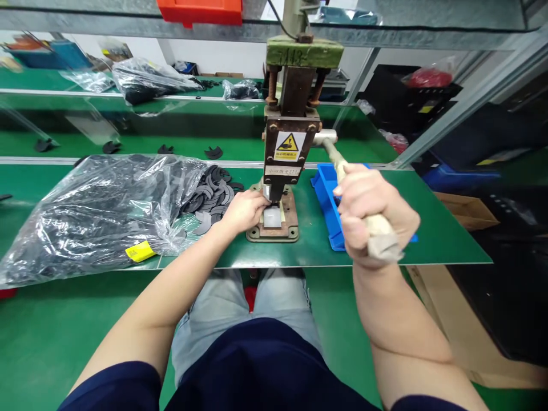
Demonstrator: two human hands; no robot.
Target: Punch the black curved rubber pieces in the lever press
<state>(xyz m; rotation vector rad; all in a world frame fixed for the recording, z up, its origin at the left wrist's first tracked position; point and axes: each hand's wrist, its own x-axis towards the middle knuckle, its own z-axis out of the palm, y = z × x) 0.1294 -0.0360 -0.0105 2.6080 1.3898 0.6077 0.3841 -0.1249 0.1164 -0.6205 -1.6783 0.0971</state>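
Note:
A hand-operated lever press (285,128) stands on the green bench in front of me, a yellow warning label on its front. My right hand (370,208) is wrapped round the tape-covered end of its lever (334,154), which slants down toward me. At the foot of the ram, my left hand (247,210) reaches in from the left with its fingertips drawn together. What those fingertips hold, if anything, is hidden. Just beside them a pale block (272,217) sits on the press base (291,220). Dark curved pieces (214,191) lie heaped left of the press.
A large clear plastic bag (107,211) of dark pieces covers the bench's left side. Right of the press stands a blue bin (327,208), partly behind my right hand. More bags (149,77) lie on the far bench. A metal shelf (128,25) crosses overhead.

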